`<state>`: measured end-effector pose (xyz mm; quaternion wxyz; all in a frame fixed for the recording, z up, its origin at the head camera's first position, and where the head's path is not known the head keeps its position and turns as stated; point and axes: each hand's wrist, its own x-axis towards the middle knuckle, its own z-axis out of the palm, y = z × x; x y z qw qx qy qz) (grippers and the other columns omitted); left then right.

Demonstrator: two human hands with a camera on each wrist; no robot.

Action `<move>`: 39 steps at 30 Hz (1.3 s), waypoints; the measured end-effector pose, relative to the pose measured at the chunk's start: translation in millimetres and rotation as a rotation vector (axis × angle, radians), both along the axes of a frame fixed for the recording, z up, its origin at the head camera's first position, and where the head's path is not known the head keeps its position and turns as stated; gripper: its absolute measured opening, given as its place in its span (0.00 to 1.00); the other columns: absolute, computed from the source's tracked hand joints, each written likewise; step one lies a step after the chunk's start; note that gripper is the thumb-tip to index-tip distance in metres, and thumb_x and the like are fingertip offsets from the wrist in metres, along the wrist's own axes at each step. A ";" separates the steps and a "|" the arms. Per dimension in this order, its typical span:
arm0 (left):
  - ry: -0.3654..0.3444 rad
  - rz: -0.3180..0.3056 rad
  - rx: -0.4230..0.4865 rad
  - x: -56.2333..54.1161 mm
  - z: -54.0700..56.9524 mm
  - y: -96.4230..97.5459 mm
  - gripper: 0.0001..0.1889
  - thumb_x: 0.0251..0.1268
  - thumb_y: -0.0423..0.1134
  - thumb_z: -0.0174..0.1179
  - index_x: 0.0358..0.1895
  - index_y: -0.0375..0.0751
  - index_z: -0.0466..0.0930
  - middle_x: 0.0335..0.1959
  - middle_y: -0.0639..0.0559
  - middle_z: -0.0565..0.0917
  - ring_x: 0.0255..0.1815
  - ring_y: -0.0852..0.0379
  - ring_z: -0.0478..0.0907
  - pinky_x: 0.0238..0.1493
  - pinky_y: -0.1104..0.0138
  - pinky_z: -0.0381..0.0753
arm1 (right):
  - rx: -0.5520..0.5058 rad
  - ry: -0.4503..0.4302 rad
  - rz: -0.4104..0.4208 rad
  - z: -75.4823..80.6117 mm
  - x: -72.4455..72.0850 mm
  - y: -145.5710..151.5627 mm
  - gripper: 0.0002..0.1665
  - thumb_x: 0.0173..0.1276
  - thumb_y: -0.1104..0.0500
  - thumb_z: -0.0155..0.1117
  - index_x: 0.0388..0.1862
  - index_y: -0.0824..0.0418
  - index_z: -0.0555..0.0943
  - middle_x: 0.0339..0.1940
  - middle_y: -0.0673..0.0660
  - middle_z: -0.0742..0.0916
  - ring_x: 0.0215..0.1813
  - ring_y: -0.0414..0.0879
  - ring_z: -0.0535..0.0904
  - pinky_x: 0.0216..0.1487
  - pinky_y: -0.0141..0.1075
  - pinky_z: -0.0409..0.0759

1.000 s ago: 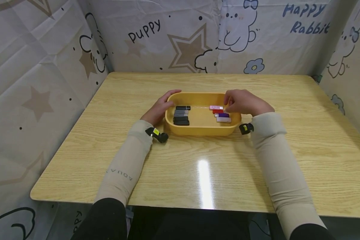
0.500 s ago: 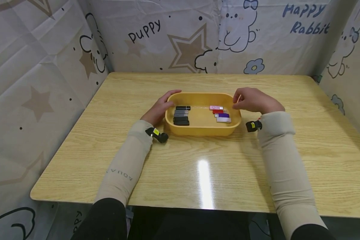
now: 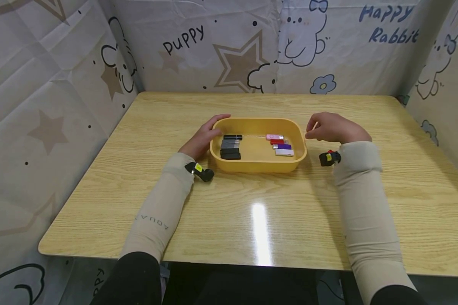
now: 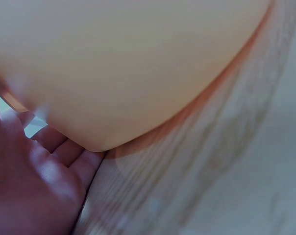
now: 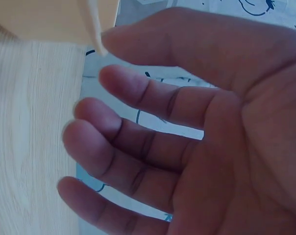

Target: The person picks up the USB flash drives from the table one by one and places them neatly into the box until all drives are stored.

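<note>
A yellow plastic bin [image 3: 257, 166] sits on the table, seen whole in the head view. My left hand [image 3: 203, 137] holds its left end, thumb over the rim and fingers along the outside; the left wrist view shows fingers [image 4: 64, 152] against the outer wall. Just off the bin's right end, my right hand [image 3: 336, 128] hovers, holding nothing, its fingers [image 5: 123, 83] loosely bent and apart. Inside lie two stacks of what look like USB flash drives: black and grey ones [image 3: 230, 146] at left, and pink [image 3: 275, 137], red [image 3: 277, 142], purple [image 3: 282, 146] and pale pink [image 3: 284, 152] ones at right.
The light wooden table [image 3: 137, 203] reaches beyond the bin on all sides. Printed cloth walls [image 3: 198, 46] stand behind it and at both sides. Each wrist carries a small black camera, the left camera [image 3: 199, 171] and the right camera [image 3: 330, 158].
My right hand has drawn back from over the flash drives at the right, moving right past the bin's rim. The left hand, the bin and the flash drives stay where they were.
</note>
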<state>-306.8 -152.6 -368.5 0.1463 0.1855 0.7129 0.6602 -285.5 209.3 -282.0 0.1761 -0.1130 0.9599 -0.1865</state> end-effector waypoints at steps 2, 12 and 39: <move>0.000 0.000 -0.001 0.0 0.1 0.1 0.33 0.63 0.28 0.44 0.73 0.46 0.57 0.71 0.46 0.63 0.70 0.48 0.60 0.69 0.54 0.60 | -0.003 -0.007 -0.004 0.4 0.5 3.4 0.17 0.69 0.53 0.58 0.49 0.64 0.74 0.47 0.65 0.80 0.47 0.60 0.74 0.41 0.46 0.74; -0.002 0.009 0.002 -0.1 1.6 0.3 0.33 0.62 0.28 0.45 0.73 0.46 0.58 0.70 0.46 0.63 0.69 0.48 0.61 0.67 0.57 0.62 | -0.017 -0.025 -0.031 2.2 2.2 15.4 0.18 0.67 0.53 0.59 0.48 0.65 0.73 0.45 0.66 0.79 0.44 0.59 0.74 0.37 0.45 0.73; -0.002 0.009 0.015 0.3 0.2 2.3 0.33 0.62 0.26 0.43 0.74 0.42 0.55 0.71 0.44 0.61 0.70 0.45 0.60 0.69 0.53 0.60 | -0.027 -0.177 -0.176 -15.1 1.9 43.7 0.17 0.67 0.53 0.61 0.45 0.65 0.74 0.51 0.69 0.77 0.50 0.63 0.70 0.42 0.46 0.73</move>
